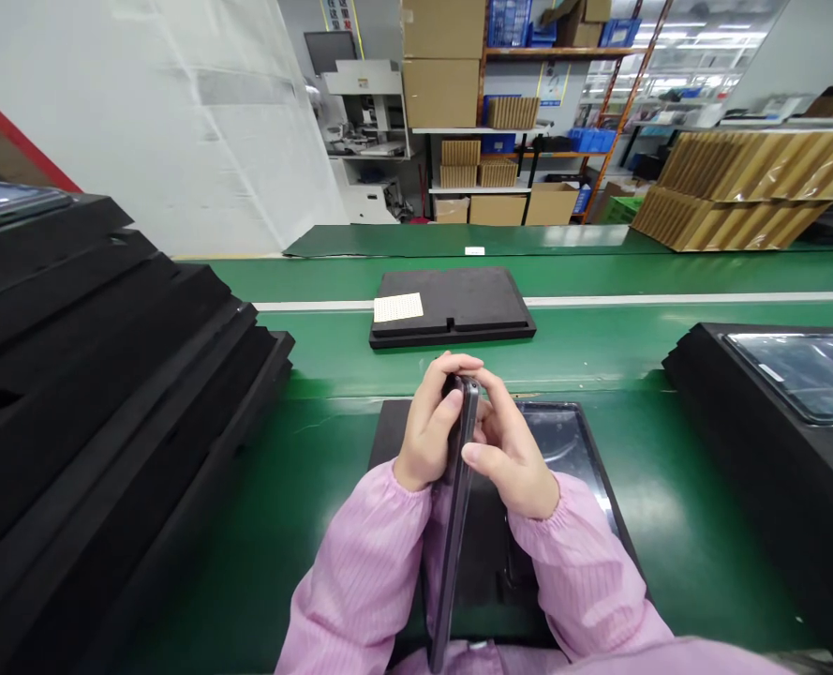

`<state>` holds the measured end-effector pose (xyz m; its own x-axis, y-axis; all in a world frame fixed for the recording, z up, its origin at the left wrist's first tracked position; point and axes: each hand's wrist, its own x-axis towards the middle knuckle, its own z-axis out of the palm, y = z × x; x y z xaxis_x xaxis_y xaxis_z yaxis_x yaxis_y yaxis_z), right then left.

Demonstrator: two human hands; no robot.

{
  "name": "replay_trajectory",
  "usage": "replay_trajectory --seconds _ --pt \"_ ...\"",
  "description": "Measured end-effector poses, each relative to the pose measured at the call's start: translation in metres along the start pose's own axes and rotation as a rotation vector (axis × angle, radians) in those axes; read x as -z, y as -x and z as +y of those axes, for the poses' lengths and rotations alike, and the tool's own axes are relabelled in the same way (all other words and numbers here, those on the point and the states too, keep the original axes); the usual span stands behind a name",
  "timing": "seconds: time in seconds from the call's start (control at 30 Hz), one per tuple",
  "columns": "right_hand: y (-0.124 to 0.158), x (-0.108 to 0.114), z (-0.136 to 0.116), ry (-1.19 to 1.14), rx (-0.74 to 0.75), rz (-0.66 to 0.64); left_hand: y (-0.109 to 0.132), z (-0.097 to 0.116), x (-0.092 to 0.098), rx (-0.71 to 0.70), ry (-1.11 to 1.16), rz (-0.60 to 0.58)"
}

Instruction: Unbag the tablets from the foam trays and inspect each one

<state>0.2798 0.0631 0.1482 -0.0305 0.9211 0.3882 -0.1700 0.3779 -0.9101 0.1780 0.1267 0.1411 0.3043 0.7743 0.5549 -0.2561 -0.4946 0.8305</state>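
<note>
A flat dark tablet-like panel (453, 562) stands on edge in front of me, its narrow side facing up and a glossy face on its left. My left hand (426, 431) grips the far end from the left, thumb on the glossy side. From the right, my right hand (511, 450) closes on the same end, its thumb near the edge. Fingertips of both hands meet at the far corner, where some are hidden. Beneath my forearms lies a black foam tray (391, 427) with a glossy, film-like surface (563, 441) at its right.
Stacked black foam trays (177, 375) rise on the left. More trays (732, 412) stand at right, the top one holding a glossy panel (830, 370). Ahead on the green worktop (318, 469) is a black foam block (465, 291) with a sticker sheet (397, 307). Cardboard dividers (739, 187) sit far right.
</note>
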Motion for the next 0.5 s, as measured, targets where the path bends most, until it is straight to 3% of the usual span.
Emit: replay_trajectory --seconds 0.5 --pt "0.005 -0.012 -0.006 -0.043 0.063 0.113 0.009 0.001 0.002 -0.187 -0.066 0.014"
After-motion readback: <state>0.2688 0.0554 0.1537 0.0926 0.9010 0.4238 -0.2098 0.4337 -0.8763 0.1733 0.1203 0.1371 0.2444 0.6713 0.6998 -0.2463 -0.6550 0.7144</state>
